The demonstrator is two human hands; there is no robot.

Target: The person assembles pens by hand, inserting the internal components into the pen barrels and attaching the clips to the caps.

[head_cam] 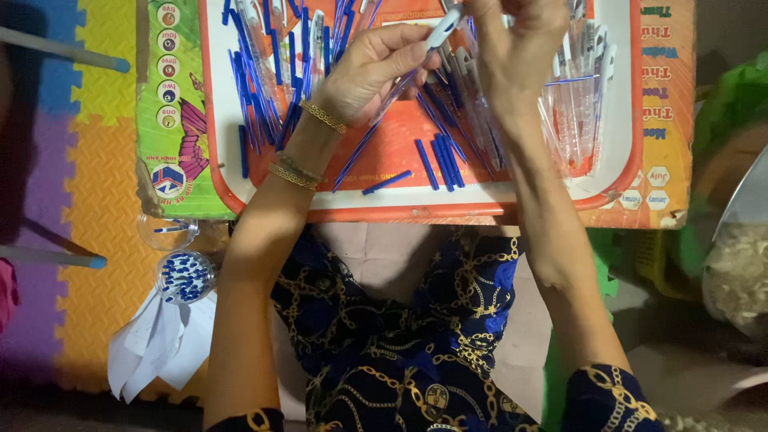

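Observation:
My left hand (370,70) holds a clear pen barrel with a blue refill (416,60) over the orange tray (400,210); gold bracelets circle that wrist. My right hand (516,36) pinches the top end of the same pen near the upper edge of the view, fingers closed on it. Beneath both hands the tray holds several loose blue refills (440,164) and clear pen barrels (572,120), spread left, centre and right.
The tray rests on a colourful printed board (172,120). A small round container of blue caps (185,276) and another clear cup (170,230) sit on the foam puzzle mat (88,240) at left, beside white paper (160,344). A clear bag (740,272) lies at right.

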